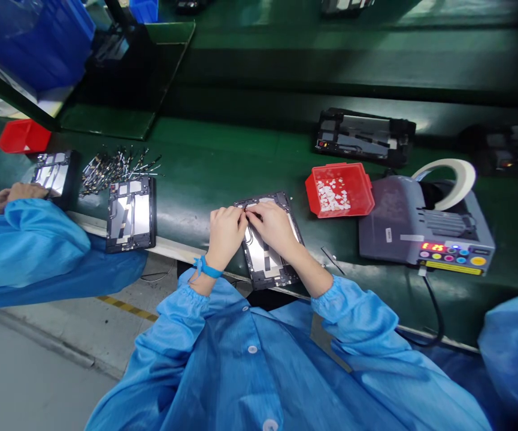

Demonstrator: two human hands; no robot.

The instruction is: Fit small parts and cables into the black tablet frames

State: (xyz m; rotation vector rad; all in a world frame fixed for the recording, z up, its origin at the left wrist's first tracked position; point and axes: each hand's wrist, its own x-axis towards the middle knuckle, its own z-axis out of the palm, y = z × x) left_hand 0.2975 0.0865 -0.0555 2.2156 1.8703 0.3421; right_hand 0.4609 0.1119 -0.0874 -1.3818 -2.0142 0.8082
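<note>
An opened tablet (pixel 265 266) with bare inner parts lies at the bench edge in front of me. My left hand (pixel 227 233) is closed at its upper left corner, thumb and fingers pinched together. Against it, my right hand (pixel 274 227) reaches across the tablet, thumb and forefinger also pinched at that corner. Whatever sits between the fingertips is too small and hidden to make out. A thin dark cable loops on the tablet just below the fingers. A blue band (pixel 208 267) circles my left wrist.
Right of the tablet are a red bin (pixel 364 185) of white pieces, a tape dispenser (pixel 384 221) and a thin strip (pixel 333 260). Another opened tablet (pixel 130 221) and a pile of cables (pixel 110 170) lie left. A co-worker's hands (pixel 23 193) work farther left. Stacked tablets (pixel 364 137) lie behind.
</note>
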